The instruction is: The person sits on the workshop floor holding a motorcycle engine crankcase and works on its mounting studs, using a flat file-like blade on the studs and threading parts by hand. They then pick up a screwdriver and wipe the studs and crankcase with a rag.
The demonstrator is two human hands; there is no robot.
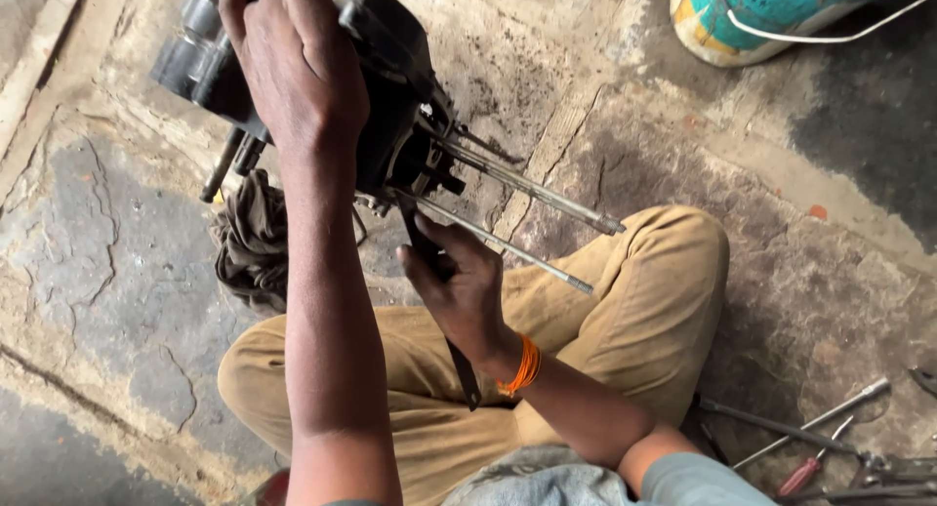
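left hand (293, 67) atop engine block (390, 86) | right hand (459, 282) below it, gripping flat tool (463, 369)

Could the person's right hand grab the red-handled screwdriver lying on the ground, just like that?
Probably not straight away. The right hand is up at the black engine block, its fingers closed around a dark flat tool. The red-handled screwdriver lies low on the ground by the bent knee, with nothing covering it, so the hand would need freeing first.
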